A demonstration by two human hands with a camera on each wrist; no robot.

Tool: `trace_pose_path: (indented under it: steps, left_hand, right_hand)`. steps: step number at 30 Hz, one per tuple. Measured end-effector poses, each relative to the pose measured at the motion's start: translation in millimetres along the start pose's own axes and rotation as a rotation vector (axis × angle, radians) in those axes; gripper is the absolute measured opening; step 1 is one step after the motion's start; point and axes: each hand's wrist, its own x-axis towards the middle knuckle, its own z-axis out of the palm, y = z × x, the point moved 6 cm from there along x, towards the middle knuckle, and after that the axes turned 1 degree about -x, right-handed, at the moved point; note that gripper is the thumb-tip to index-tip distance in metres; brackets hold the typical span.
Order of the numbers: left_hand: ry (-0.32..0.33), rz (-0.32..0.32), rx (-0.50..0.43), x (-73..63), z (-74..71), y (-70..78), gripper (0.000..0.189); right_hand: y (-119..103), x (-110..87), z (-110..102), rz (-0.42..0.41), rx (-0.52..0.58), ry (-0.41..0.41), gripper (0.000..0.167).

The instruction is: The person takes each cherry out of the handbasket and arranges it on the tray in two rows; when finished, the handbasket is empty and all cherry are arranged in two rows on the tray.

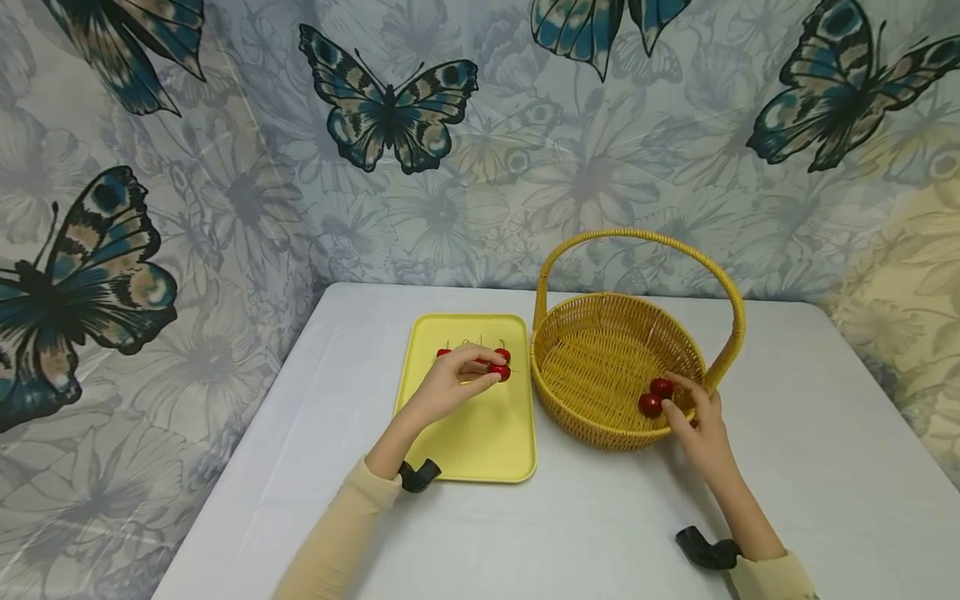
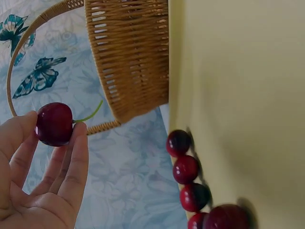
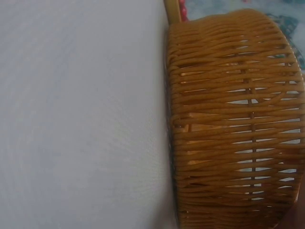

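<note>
Left hand (image 1: 448,387) pinched a cherry (image 2: 55,124)! Only the head view showed me two cherries (image 1: 650,406) inside the basket (image 1: 592,367), right hand (image 1: 705,429) at them, its grip I couldn't tell.

The left hand (image 2: 45,202) pinches a dark-red cherry (image 2: 53,125) with a green stem (image 2: 90,114); more cherries (image 2: 185,170) sit on a pale-yellow tray (image 2: 252,95) beside a wicker basket (image 2: 131,57).

No readable text, label, brand, number or sign in any view. Head view, no legible marking on: patterned backdrop (image 1: 495,208), 12 o'clock; woven basket (image 1: 600,367), 4 o'clock; yellow tray (image 1: 480,442), 6 o'clock.
</note>
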Motion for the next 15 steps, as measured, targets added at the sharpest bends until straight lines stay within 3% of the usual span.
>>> trace_pose_path:
  steps: [6,13,15]
  left_hand:
    - [0.047,-0.048,0.004,-11.2,-12.9,-15.8,0.021]
    - [0.08,-0.093,-0.021,-15.3,-18.7,-59.3,0.027]
    - [0.081,-0.093,-0.02,-16.7,-19.7,-64.1,0.029]
  right_hand:
    - [-0.9,1.2,-0.8,-0.002,0.005,-0.008,0.047]
    - [-1.3,1.2,-0.1,-0.005,0.008,-0.012,0.048]
    - [-1.0,0.9,0.3,0.0,0.008,-0.013,0.048]
